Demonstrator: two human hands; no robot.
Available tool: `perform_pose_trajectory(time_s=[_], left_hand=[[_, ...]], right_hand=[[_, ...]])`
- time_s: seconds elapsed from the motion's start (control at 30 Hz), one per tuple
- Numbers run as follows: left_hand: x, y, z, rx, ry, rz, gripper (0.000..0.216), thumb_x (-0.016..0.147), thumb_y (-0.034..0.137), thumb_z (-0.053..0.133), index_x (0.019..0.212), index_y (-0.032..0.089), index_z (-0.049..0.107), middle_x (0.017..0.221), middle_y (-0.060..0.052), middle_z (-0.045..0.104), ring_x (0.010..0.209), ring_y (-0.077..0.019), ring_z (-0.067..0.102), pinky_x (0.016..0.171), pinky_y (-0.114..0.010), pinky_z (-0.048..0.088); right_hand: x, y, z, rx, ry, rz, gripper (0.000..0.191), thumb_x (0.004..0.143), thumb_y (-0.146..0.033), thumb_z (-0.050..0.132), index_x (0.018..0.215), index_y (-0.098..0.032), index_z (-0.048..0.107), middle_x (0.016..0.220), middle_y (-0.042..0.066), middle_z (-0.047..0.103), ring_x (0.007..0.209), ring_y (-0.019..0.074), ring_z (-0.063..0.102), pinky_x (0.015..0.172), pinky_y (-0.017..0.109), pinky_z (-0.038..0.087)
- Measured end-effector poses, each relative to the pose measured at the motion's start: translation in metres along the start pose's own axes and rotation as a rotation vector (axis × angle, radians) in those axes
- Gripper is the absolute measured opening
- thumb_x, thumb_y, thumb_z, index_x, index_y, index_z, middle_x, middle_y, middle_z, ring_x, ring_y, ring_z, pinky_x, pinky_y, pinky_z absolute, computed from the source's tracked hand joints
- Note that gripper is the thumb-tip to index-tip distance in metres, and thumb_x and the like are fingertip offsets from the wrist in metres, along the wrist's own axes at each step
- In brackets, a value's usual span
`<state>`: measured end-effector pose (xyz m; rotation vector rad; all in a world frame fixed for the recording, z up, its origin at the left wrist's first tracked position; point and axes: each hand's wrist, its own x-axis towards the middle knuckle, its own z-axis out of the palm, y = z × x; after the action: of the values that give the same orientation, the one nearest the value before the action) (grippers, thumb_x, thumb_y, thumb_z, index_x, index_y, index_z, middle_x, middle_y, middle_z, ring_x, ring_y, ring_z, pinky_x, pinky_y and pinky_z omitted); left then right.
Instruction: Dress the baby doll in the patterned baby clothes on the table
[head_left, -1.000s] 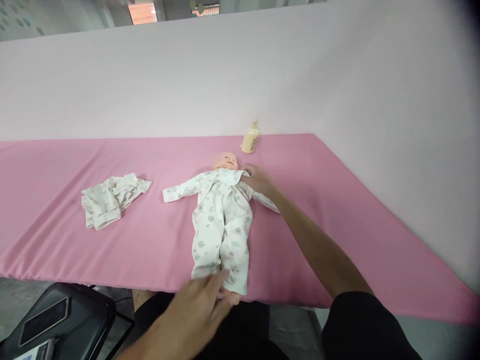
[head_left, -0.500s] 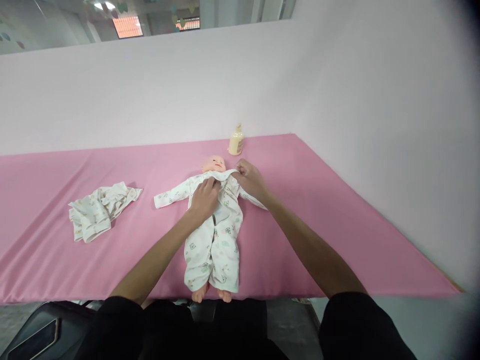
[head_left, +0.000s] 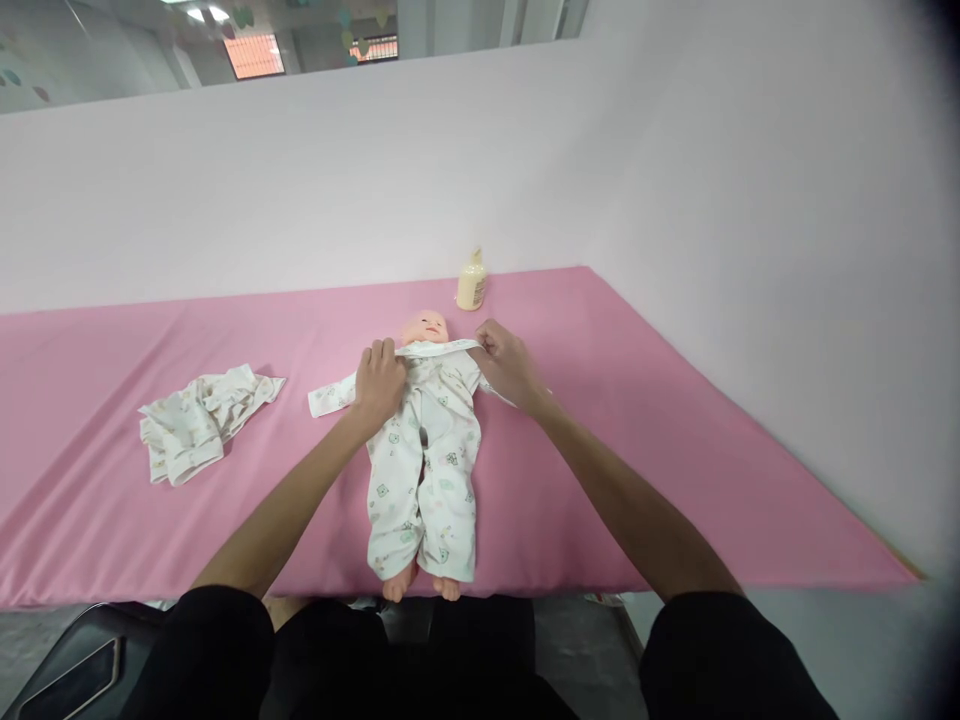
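Note:
A baby doll [head_left: 425, 326] lies face up on the pink table cover [head_left: 637, 430], dressed in a white printed romper [head_left: 424, 470], its bare feet at the near edge. My left hand [head_left: 379, 380] is closed on the romper at the doll's shoulder on the left. My right hand [head_left: 504, 362] pinches the romper's collar on the right side, beside the neck. Between the two hands the collar edge is stretched across just below the doll's chin.
A crumpled white printed garment [head_left: 196, 420] lies on the cover to the left. A small cream bottle [head_left: 472, 283] stands at the back against the pale wall. A dark chair or case [head_left: 67, 670] sits below the near left edge.
My left hand rose from the doll's legs to its chest, then slid left to the shoulder and gripped the romper. My right hand stayed at the collar.

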<state>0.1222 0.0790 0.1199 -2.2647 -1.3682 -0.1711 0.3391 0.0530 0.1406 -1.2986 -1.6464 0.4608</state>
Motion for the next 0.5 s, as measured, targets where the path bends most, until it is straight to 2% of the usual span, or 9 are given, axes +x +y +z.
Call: perform_pose_trajectory(time_s=[0.13,0.23,0.37,0.5], left_hand=[[-0.007,0.002,-0.003,0.061,0.01,0.037,0.028,0.079,-0.003,0.043,0.094,0.007,0.065,0.102,-0.018,0.054,0.096,-0.0304,0.05,0.078,-0.039,0.038],[-0.014,0.007,-0.002,0.061,0.047,-0.001,0.034,0.081,-0.004,0.038,0.099,0.009,0.065,0.104,-0.017,0.055,0.099,-0.0304,0.049,0.081,-0.04,0.038],[-0.019,0.011,0.001,-0.036,0.039,-0.094,0.037,0.082,-0.005,0.035,0.101,0.008,0.064,0.103,-0.019,0.056,0.101,-0.0315,0.05,0.081,-0.041,0.038],[-0.014,0.006,0.006,-0.1,0.007,-0.041,0.033,0.08,-0.004,0.039,0.098,0.008,0.064,0.109,-0.02,0.057,0.104,-0.0323,0.05,0.082,-0.041,0.038]], right_hand=[[-0.016,0.013,0.0,-0.123,0.013,-0.138,0.014,0.082,-0.019,0.048,0.074,-0.023,0.036,0.067,-0.003,0.042,0.063,0.0143,0.037,0.06,0.029,0.028],[-0.031,0.029,0.001,-0.205,0.001,-0.206,0.014,0.082,-0.018,0.049,0.076,-0.023,0.037,0.071,0.0,0.048,0.068,0.017,0.043,0.065,0.031,0.032],[-0.048,0.044,0.008,-0.258,-0.031,-0.19,0.012,0.086,-0.023,0.051,0.079,-0.023,0.042,0.074,0.002,0.053,0.072,0.0195,0.048,0.068,0.033,0.037],[-0.057,0.05,0.016,-0.273,-0.052,-0.101,0.014,0.088,-0.032,0.057,0.089,-0.023,0.046,0.08,0.002,0.055,0.075,0.0198,0.051,0.069,0.033,0.039]])
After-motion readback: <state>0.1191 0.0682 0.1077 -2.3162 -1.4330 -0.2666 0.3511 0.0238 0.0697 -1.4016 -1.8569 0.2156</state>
